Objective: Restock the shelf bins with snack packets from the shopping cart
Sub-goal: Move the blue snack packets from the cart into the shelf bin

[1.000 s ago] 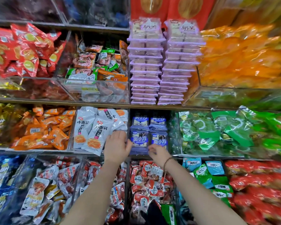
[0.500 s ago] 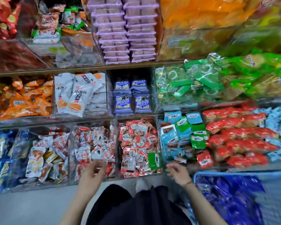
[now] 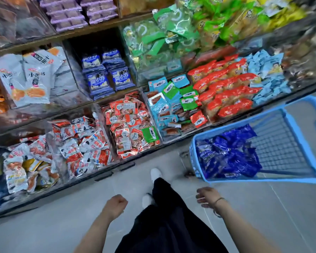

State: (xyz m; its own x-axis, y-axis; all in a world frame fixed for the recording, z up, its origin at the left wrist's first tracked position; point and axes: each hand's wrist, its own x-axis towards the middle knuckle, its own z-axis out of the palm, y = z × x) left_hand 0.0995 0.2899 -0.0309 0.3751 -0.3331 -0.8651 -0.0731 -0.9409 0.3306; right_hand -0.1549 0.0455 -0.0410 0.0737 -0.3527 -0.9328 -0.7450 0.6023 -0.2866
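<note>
A blue shopping cart (image 3: 263, 179) stands on the floor at the right, with a heap of dark blue snack packets (image 3: 226, 154) in its near end. On the middle shelf, a clear bin holds stacks of matching blue-and-white packets (image 3: 104, 73). My left hand (image 3: 117, 203) hangs low in front of my legs, its fingers curled into a fist with nothing in it. My right hand (image 3: 206, 196) is just below the cart's near rim, fingers loosely curled and empty, with a bracelet on the wrist.
Clear bins fill the shelves: white packets (image 3: 26, 79) at left, red-and-white packets (image 3: 130, 123) in the lower middle, red packets (image 3: 226, 88) and green packets (image 3: 162, 39) at right. Grey floor (image 3: 62, 225) lies between me and the shelf. My dark trousers and white shoes are below.
Both hands have drawn back from the blue-packet bin and dropped to waist height. The view has tilted down and right, bringing the cart and floor into sight.
</note>
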